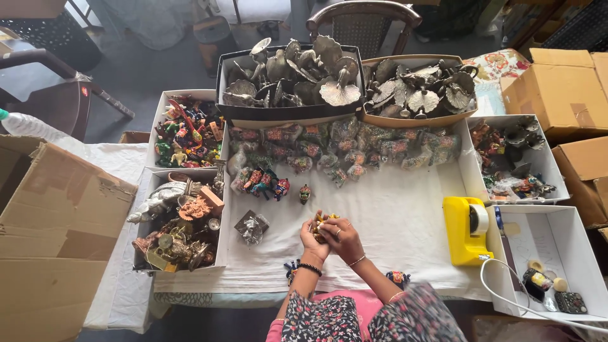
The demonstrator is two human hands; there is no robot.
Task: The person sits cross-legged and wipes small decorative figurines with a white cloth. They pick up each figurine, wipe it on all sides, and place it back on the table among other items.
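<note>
My left hand (312, 241) and my right hand (341, 237) meet over the white cloth (392, 228) near the table's front edge. Together they clasp a small yellow and dark painted figurine (322, 221), mostly hidden by the fingers. A beaded bracelet circles the left wrist, a thin bangle the right. A small painted figure (304, 192) stands just beyond the hands. A crumpled clear wrapper (251, 227) lies to the left of them.
A row of bagged painted figurines (345, 151) runs across the middle. Behind stand two trays of metal leaf-shaped pieces (297, 76). White boxes of figurines sit left (187, 133) and right (510, 158). A yellow tape dispenser (467, 229) is at right. Cardboard boxes flank the table.
</note>
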